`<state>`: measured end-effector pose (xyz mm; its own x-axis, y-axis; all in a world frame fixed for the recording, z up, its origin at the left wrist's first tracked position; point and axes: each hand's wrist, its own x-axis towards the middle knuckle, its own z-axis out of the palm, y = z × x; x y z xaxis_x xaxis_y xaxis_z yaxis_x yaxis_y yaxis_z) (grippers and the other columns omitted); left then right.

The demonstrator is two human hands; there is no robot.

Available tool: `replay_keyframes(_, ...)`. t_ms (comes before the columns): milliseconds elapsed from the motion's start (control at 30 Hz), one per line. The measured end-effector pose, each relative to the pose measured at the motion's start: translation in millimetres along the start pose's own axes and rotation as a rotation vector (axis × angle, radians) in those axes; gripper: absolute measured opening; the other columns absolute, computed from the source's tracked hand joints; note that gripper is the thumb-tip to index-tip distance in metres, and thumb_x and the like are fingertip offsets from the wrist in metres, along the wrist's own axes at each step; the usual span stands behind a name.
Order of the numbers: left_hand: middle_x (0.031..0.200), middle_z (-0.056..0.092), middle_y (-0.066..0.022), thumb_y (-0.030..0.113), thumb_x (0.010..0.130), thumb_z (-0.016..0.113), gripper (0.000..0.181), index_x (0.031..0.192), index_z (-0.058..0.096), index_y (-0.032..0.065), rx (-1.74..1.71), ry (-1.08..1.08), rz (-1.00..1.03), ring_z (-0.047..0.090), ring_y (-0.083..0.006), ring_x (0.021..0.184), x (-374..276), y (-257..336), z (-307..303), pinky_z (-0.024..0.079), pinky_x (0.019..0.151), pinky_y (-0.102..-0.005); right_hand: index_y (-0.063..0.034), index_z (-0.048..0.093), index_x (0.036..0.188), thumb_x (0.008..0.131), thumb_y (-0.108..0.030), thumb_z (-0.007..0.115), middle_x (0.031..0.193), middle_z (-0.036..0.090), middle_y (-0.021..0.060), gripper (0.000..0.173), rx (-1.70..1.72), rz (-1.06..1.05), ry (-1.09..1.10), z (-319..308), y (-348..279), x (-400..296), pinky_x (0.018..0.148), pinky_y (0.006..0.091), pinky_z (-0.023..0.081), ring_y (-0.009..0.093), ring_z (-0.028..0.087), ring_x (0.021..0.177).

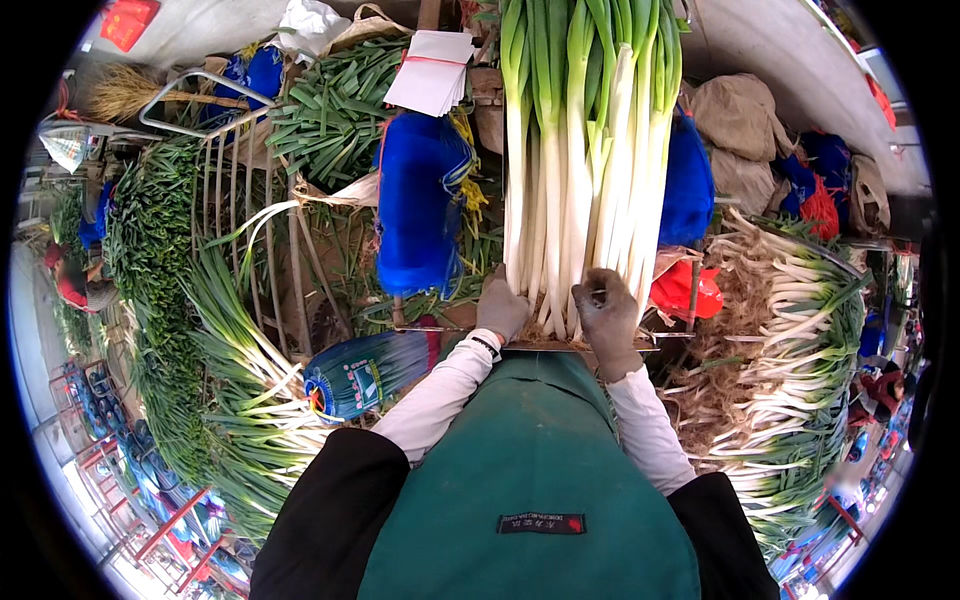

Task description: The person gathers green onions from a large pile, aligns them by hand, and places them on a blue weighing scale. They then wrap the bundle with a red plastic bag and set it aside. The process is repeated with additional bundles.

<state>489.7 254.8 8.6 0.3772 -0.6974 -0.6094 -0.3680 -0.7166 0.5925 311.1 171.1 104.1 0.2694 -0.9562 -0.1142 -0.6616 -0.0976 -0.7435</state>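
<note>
A thick row of long green onions (pixel 574 172) lies before me, green leaves pointing away and white stems towards my apron. Their roots (pixel 551 330) end near a metal edge (pixel 577 346). My left hand (pixel 502 307), in a greyish-brown glove, is against the left side of the white ends; its fingertips are partly hidden. Over the right side of the root ends is my right hand (pixel 609 319), gloved alike. Its thumb and fingers curl into a loop, and whether something thin is pinched there is unclear.
Blue mesh bags (pixel 418 206) hang left of the stand, below a stack of white cards (pixel 431 71). A filled bag (pixel 371 375) bearing writing lies at left. Piled onions (pixel 780 360) flank my right; a metal rack (pixel 240 217) stands left. People (pixel 877 394) are in the background.
</note>
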Motion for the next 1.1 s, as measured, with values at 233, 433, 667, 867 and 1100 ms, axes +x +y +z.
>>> replay_keyframes(233, 0.135, 0.067, -0.0319, 0.021, 0.085, 0.075, 0.080, 0.155, 0.044, -0.0040, -0.260, -0.333, 0.010, 0.067, -0.0458, 0.125, -23, 14, -51, 0.054, 0.105, -0.0472, -0.0019, 0.070, 0.099, 0.088, -0.013, 0.082, 0.089, 0.075, 0.0208, 0.020, 0.000, -0.071, -0.164, 71, 5, 11, 0.076, 0.0435, 0.059, 0.038, 0.075, 0.083)
replay_keyframes(433, 0.169, 0.034, -0.0316, 0.031, 0.090, 0.077, 0.088, 0.163, 0.039, 0.0009, 0.084, 0.395, 0.692, 0.029, -0.0513, 0.158, 16, 83, -80, 0.029, 0.129, -0.0551, -0.0010, 0.069, 0.099, 0.089, -0.016, 0.081, 0.089, 0.074, 0.0226, 0.021, 0.050, -0.070, -0.158, 64, 1, 15, 0.077, 0.0480, 0.058, 0.042, 0.074, 0.084)
replay_keyframes(667, 0.176, 0.027, -0.0151, 0.046, 0.096, 0.073, 0.090, 0.165, 0.036, 0.0029, 0.688, 0.384, 0.977, 0.022, -0.0373, 0.163, 98, 186, -98, 0.021, 0.131, -0.0612, -0.0021, 0.072, 0.107, 0.092, -0.026, 0.080, 0.090, 0.077, 0.0212, 0.030, -0.046, 0.013, -0.252, -1, -9, 7, 0.081, 0.0492, 0.060, 0.038, 0.077, 0.085)
replay_keyframes(867, 0.167, 0.040, -0.0199, 0.035, 0.089, 0.078, 0.080, 0.155, 0.048, 0.0000, 0.667, 0.321, 0.974, 0.032, -0.0390, 0.158, 97, 199, -106, 0.027, 0.128, -0.0638, -0.0033, 0.069, 0.103, 0.096, -0.040, 0.075, 0.088, 0.075, 0.0227, 0.038, -0.346, -0.062, -0.278, 26, 48, 3, 0.084, 0.0545, 0.057, 0.044, 0.074, 0.088)
replay_keyframes(1100, 0.169, 0.038, -0.0230, 0.041, 0.088, 0.077, 0.076, 0.155, 0.055, 0.0119, 0.451, 0.411, 1.154, 0.033, -0.0489, 0.155, 82, 257, -87, 0.018, 0.127, -0.0694, -0.0028, 0.068, 0.108, 0.097, -0.036, 0.067, 0.100, 0.076, 0.0245, 0.035, -0.332, 0.011, -0.427, 26, 42, 13, 0.090, 0.0536, 0.055, 0.042, 0.074, 0.097)
